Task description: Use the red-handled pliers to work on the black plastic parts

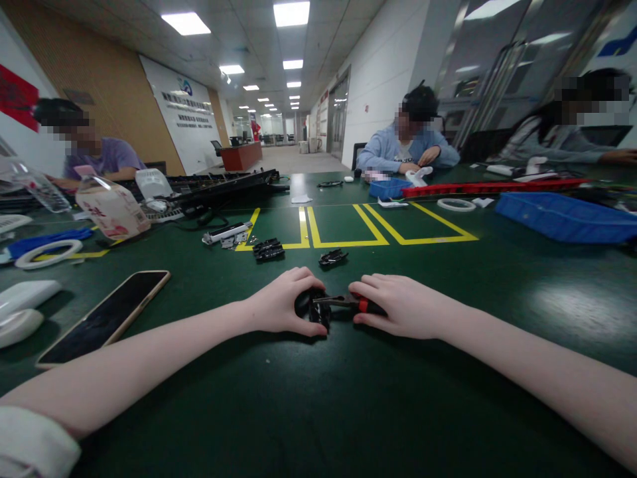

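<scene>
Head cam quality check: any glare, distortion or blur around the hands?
Head view: strong wide-angle bending, the forearms splay outward and the table edges curve. Ceiling lights leave a pale sheen on the green top at right. The left hand and right hand are sharp and evenly lit, with soft shadows beneath. The black part and pliers are dark, with little detail.

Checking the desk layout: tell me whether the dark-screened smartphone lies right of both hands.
No, the dark-screened smartphone lies on the green table left of the left hand.
</scene>
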Demonstrator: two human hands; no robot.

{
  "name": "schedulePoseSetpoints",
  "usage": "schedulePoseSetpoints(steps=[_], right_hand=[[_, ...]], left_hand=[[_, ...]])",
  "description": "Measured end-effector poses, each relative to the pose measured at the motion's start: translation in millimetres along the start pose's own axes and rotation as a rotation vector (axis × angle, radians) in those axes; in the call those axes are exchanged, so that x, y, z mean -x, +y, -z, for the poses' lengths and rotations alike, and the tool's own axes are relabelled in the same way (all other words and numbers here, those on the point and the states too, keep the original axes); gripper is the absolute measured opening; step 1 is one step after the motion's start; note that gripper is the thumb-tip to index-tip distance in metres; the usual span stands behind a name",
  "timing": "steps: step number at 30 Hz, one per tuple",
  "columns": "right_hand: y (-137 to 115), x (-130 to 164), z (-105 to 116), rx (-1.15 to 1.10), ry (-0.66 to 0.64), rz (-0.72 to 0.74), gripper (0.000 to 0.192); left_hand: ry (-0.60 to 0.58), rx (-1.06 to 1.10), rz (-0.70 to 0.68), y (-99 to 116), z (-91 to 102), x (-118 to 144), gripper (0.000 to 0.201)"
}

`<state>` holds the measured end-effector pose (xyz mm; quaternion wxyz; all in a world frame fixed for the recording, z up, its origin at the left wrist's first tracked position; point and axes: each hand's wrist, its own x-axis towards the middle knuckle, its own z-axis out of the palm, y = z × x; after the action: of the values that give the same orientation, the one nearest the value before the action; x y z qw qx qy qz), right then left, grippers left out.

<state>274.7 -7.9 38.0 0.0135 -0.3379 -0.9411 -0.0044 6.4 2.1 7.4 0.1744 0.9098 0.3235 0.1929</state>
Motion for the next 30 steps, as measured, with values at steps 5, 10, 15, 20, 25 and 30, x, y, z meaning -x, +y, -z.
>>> schedulePoseSetpoints(steps=[5, 10, 15, 20, 25, 30], right_hand=[[-5, 0, -1, 0.099, 0.028, 0.024, 0.037], [-7, 0, -3, 0.122, 0.073, 0.026, 0.038], [-5, 1, -5, 0.113, 0.079, 0.025, 0.041], [-3, 3, -7, 0.111, 0.097, 0.013, 0.045], [2, 5, -8, 0.112, 0.102, 0.014, 0.047], [3, 7, -5, 0.092, 0.089, 0.012, 0.047]], left_hand=[[0.000, 0.009, -0.003, -1, 0.1, 0, 0.064], [-0.014, 0.023, 0.013, 0, 1.2, 0, 0.066], [-0.013, 0.021, 0.006, 1, 2.6, 0, 0.066], [-0.017, 0.018, 0.007, 1, 2.8, 1, 0.066], [-0.017, -0.008, 0.005, 1, 2.0, 1, 0.067], [-0.005, -0.015, 0.025, 2, 1.3, 2, 0.067]])
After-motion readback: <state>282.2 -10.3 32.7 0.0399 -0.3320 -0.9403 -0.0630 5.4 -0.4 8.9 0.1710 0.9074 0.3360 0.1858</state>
